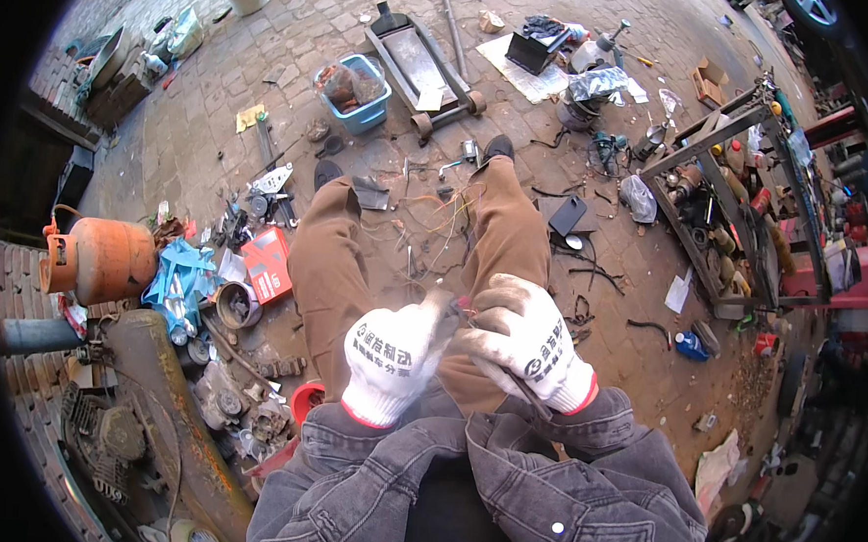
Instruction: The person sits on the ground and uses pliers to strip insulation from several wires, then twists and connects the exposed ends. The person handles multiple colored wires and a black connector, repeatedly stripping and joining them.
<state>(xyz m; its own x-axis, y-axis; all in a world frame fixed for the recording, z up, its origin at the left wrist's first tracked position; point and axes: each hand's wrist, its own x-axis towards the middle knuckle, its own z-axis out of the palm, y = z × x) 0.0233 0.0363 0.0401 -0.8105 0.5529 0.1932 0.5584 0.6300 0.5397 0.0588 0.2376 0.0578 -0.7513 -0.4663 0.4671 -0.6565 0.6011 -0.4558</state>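
Note:
Both of my hands wear white knit gloves with red cuffs and meet in front of my lap. My left hand is closed, with thin wire and a small dark piece at its fingertips; exactly what it grips is unclear. My right hand is closed around a long dark strip, whose end sticks out below it. A small reddish bit shows between the hands, partly hidden by fingers. Loose coloured wires lie on the ground between my legs, near a dark phone.
Around me are a floor jack, a blue tub, an orange gas cylinder, a red box, a rusty tank, scattered parts and a metal frame full of items on the right.

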